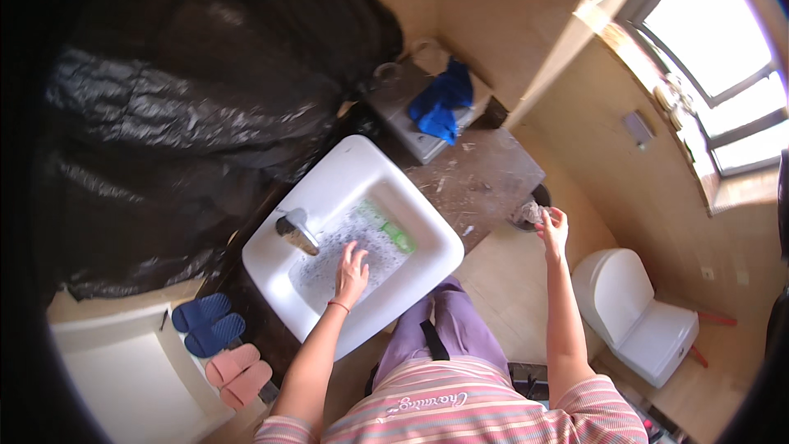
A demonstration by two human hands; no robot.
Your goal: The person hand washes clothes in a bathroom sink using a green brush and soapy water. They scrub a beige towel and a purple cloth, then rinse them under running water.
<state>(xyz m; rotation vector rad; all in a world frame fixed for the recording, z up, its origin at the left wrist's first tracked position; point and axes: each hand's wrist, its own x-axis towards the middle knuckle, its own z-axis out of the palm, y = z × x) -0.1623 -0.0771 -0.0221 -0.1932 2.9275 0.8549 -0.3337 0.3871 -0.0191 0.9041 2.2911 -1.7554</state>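
Observation:
My left hand hovers over or just at the foam in a white ceramic washbasin, fingers apart and nothing seen in them. Grey, soapy water fills the bowl. Near its far right side lies a bright green object, partly under suds, its kind unclear. A metal faucet juts over the water. Out to the right, my right hand is stretched above the floor with bent fingers. Close by its fingertips, a crumpled greyish piece shows at a dark bin; whether I hold it cannot be told.
A brown, stained countertop adjoins the basin, bearing a grey box with a blue cloth. Black plastic sheeting hangs behind. A white toilet stands right; blue slippers and pink slippers sit left.

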